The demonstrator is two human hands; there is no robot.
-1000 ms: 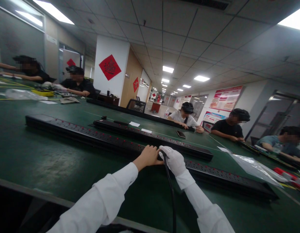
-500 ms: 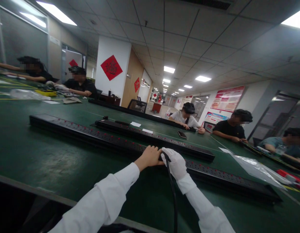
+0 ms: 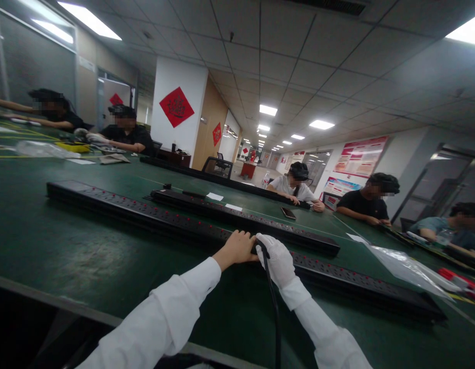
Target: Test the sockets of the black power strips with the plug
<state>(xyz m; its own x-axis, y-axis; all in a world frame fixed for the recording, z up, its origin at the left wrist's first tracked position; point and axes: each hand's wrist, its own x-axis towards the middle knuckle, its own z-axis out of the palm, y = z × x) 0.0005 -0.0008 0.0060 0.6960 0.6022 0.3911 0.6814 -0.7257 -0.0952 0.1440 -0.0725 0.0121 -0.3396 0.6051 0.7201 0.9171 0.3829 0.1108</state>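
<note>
A long black power strip [image 3: 145, 215] with red switches lies across the green table [image 3: 68, 256]. My bare left hand [image 3: 237, 247] rests on the strip's near edge with fingers curled over it. My right hand [image 3: 278, 258], in a white glove, is closed beside it on a black plug whose cable [image 3: 274, 318] runs down toward me. The two hands touch each other at the strip's middle.
A second black strip [image 3: 241, 220] lies just behind the first, and a third [image 3: 206, 177] farther back. A clear plastic bag [image 3: 407, 266] and red parts sit at the right. A phone [image 3: 288, 212] lies mid-table. Several people sit around the table's far sides.
Between one second ago and now the view shifted slightly; my hands stay on the strip in the same place.
</note>
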